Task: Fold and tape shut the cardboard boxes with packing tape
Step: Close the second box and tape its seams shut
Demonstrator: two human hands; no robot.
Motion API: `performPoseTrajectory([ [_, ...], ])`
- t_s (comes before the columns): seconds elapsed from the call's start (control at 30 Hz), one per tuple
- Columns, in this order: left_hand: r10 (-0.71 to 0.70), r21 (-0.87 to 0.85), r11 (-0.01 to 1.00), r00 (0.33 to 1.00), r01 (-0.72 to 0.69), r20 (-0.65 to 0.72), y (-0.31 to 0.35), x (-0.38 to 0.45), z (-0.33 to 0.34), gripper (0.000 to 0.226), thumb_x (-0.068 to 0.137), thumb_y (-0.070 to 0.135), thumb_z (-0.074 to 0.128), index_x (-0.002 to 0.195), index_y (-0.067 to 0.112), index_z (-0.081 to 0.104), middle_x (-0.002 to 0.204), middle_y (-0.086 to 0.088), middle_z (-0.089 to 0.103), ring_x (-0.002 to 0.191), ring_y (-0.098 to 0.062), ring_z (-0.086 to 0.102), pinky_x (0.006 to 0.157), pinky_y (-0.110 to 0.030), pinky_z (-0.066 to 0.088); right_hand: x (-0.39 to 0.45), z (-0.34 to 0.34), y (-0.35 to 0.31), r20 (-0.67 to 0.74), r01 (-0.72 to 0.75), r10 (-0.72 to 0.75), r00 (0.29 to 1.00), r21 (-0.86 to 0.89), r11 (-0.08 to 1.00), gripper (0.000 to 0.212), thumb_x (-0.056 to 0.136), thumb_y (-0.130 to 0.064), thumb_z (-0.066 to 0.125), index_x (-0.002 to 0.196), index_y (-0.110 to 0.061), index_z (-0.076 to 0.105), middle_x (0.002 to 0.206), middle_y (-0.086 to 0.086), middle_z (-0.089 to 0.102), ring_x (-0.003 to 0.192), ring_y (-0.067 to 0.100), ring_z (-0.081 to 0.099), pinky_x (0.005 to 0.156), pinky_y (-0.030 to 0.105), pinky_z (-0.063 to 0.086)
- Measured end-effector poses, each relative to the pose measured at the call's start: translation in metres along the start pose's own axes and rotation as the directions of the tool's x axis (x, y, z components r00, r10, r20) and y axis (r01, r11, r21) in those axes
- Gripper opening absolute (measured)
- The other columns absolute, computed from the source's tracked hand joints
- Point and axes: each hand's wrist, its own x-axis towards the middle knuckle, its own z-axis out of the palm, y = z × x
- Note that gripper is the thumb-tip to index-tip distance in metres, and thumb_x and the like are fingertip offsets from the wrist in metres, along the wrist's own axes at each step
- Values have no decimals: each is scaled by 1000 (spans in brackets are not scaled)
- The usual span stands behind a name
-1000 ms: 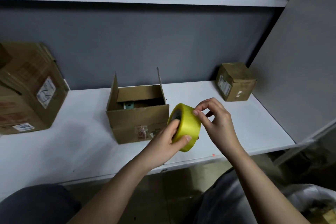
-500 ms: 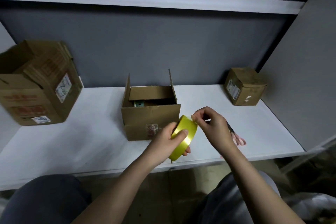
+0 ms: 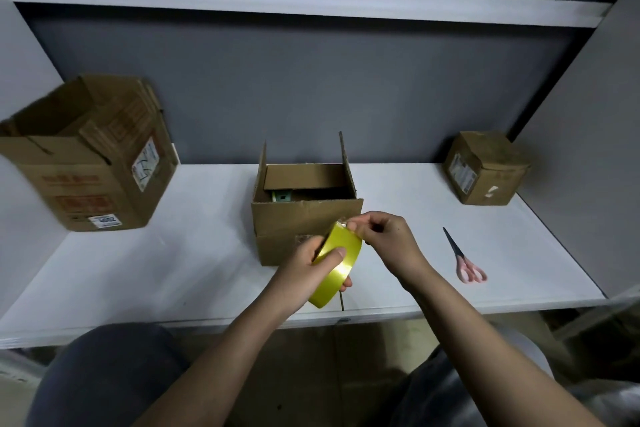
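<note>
Tape roll [image 3: 335,267] bears no legible writing; box labels [image 3: 145,163] blurred.

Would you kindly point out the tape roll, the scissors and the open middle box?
tape roll [image 3: 337,265], head view, on its yellow outer band.
scissors [image 3: 471,271], head view, on the pink handles.
open middle box [image 3: 294,222], head view, on its front wall.

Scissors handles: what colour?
Pink, on the scissors with dark blades; head view, the only one.
</note>
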Motion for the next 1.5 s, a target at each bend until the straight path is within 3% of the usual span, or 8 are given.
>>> performPoseTrajectory([
  [0.23,216,472,868,973,-155,-77,-6,-8,-10,23,88,55,51,89,32,48,77,3,65,67,-12,68,58,-32,50,1,14,1,-147,120,-128,981,-61,991,17,89,-8,65,80,-20,69,86,3,67,78,6,59,74,16,46],
  [0.4,31,-20,999,986,-35,-161,12,-5,-5,25,98,30,49,102,5,54,65,-11,62,50,-17,59,58,-33,53,-2,22,3,-203,276,-373,905,-387,880,8,88,-12,67,85,-17,72,83,-6,58,78,5,56,70,14,41],
  [0.47,56,227,974,985,-18,-166,4,-2,-6,28,97,37,50,99,9,54,69,-7,65,54,-16,60,59,-32,53,-5,20,3,-267,271,-373,889,-349,897,10,89,-9,66,84,-17,71,83,-4,59,77,7,57,71,20,44],
  [0.57,98,736,664,961,131,-259,-15,1,-19,35,93,55,44,101,22,53,82,3,67,70,-14,63,66,-29,50,-11,13,-8,-247,342,-429,869,-328,881,16,88,-8,67,81,-23,68,82,-8,60,78,4,58,69,12,42],
  [0.73,-162,199,954,945,223,-283,-24,12,-22,28,94,46,51,91,18,55,64,-4,69,53,-21,67,71,-39,56,-9,20,-26,-73,336,-398,914,-410,848,14,87,-15,69,77,-26,68,82,-13,60,75,1,56,65,9,40],
  [1.0,-206,-207,960,975,186,-79,-12,-11,-14,22,96,30,52,102,11,61,65,-2,71,53,-14,66,53,-21,52,22,14,-36,-16,335,-399,917,-511,792,9,85,-22,69,78,-17,72,82,-3,61,80,15,56,72,36,48],
  [1.23,89,-135,986,994,-96,-57,-12,-33,-14,12,91,29,56,98,19,55,70,-5,69,65,-21,69,59,-22,50,31,15,-31,-66,257,-287,956,-288,923,13,85,-12,70,75,-20,67,98,5,55,87,-11,48,72,9,37],
  [1.5,56,358,934,982,12,-180,-36,-24,-29,16,93,48,50,92,32,47,82,-2,63,56,-20,68,53,-33,53,13,20,-36,-157,365,-423,892,-300,881,11,84,-14,72,75,-20,70,75,-5,58,70,4,54,66,21,42],
])
